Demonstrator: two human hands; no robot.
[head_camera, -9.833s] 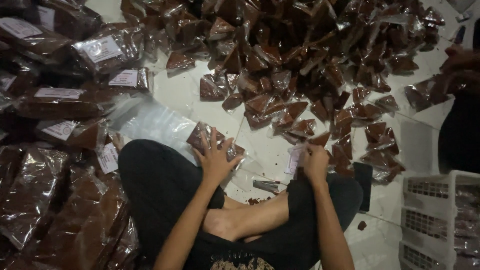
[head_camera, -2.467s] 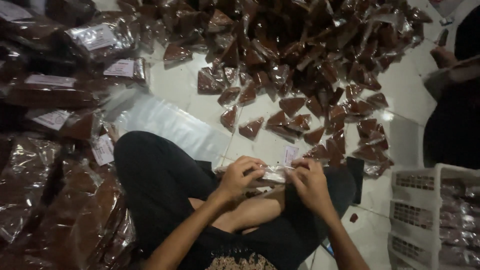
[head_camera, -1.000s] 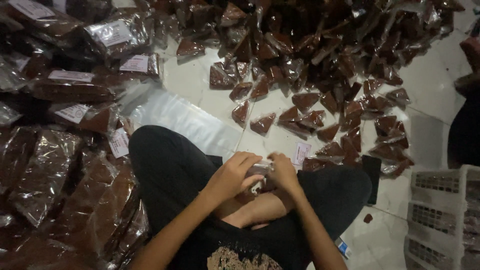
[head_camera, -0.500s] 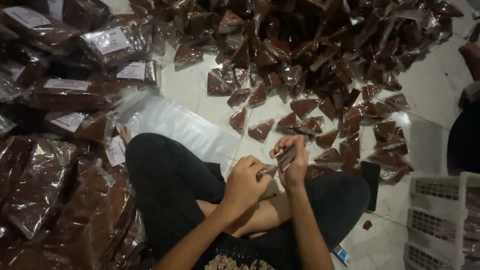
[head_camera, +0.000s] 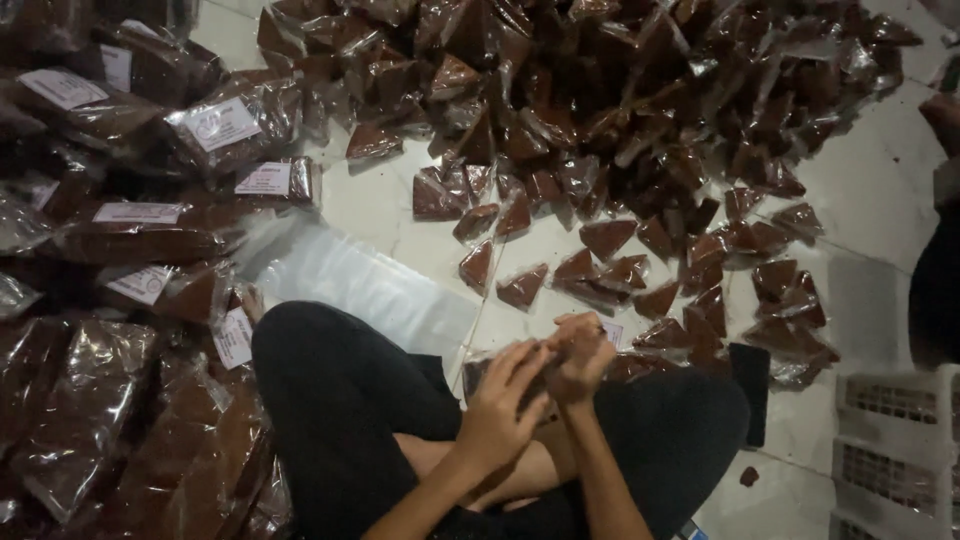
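While both hands meet just above the crossed legs (head_camera: 400, 420), a small clear bag (head_camera: 520, 375) filled with brown stuff lies between them, near the middle of the scene and resting against the right knee.

Left hand (head_camera: 505, 410): fingers curled and half closed, fingertips touching the near edge of the bag.

Right hand (head_camera: 580, 355): closed in a loose fist over the top of the bag, thumb and fingers pinched together; what exactly is pinched cannot be told.

Small white label (head_camera: 612, 333): just right of the right hand, on the floor.

Heap of small triangular brown packets (head_camera: 620, 110): far side, spreading right and down toward the knee; loose ones scattered on the white tiled floor (head_camera: 880, 210).

Stack of larger filled bags with white labels (head_camera: 130, 200): left side, from far to near, touching the left leg.

Flat empty clear plastic sheet (head_camera: 360, 285): on the floor between the left stack and the heap, just beyond the left knee.

Dark flat object (head_camera: 750, 385): on the floor right of the right knee.

White slotted crate (head_camera: 900, 450): near right corner.

Another person's dark clothing (head_camera: 938, 290): right edge, well apart from the hands.
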